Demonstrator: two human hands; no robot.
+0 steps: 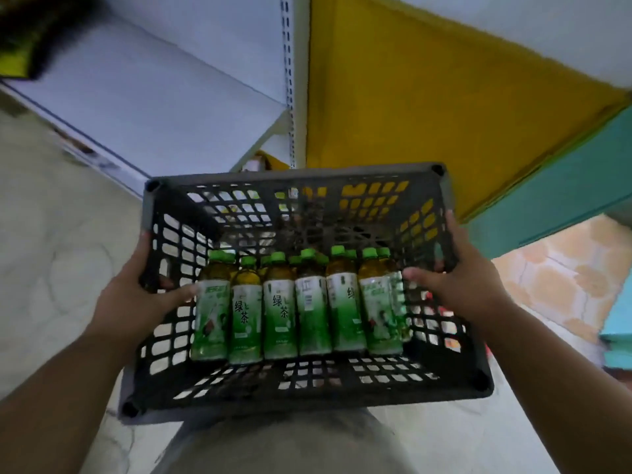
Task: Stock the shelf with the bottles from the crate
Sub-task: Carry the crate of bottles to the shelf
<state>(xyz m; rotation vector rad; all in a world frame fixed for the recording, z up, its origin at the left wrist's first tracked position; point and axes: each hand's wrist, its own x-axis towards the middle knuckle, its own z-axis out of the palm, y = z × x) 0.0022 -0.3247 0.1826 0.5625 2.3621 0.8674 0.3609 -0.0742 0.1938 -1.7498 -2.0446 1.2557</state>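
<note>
So the person was carrying a dark grey plastic crate with lattice sides (342,391) out in front of them, held up off the pale floor (51,251). The left hand (136,292) gripped the crate's left wall, thumb hooked over the rim to the inside and the fingers wrapped round the outside. The right hand (458,278) did the same on the right wall, thumb inside, fingers outside.

Inside the crate were the green-capped plastic bottles of green tea with white-and-green labels (278,309), bunched together at the end nearest the person. Six showed in a front row, and more caps poked up behind them, though I couldn't count those for sure. The far half of the crate floor was bare.

Beyond the crate stood the white metal shelf unit (154,97), with a slotted white upright post (289,80) at its right edge. Right of that post was a yellow panel (410,97), and a teal panel (564,206) beside it.
</note>
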